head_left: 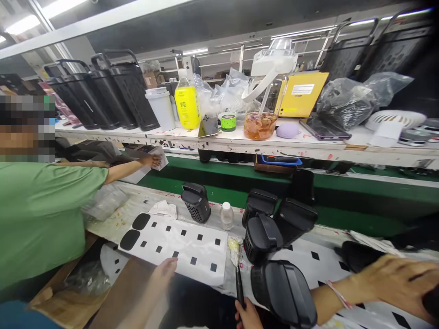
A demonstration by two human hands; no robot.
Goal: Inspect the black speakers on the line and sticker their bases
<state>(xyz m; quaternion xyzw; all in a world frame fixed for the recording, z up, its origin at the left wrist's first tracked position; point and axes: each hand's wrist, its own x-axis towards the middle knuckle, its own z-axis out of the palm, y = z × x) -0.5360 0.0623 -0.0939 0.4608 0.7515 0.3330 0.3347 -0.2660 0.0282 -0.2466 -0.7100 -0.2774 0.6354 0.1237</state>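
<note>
My left hand (pixel 165 269) is blurred, with its fingertips on the near edge of a white sheet (pixel 192 242) printed with small black squares; it holds nothing. At the bottom edge my right hand (pixel 247 315) is closed around the dark handle of a brush (pixel 238 281). The brush's yellowish tip lies on the sheet's right end. My right forearm, with a thin band on it, comes in from the right behind a black plastic housing (pixel 284 292). More black housings (pixel 262 237) stand just beyond it.
A small white bottle (pixel 226 215), a crumpled cloth (pixel 164 209) and a small black housing (pixel 196 202) sit by the green conveyor belt (pixel 343 192). The shelf (pixel 308 146) above carries a yellow bottle (pixel 187 103), a jar (pixel 259 124) and black baskets (pixel 113 91). At left a green-shirted person reaches for a white box (pixel 161 160).
</note>
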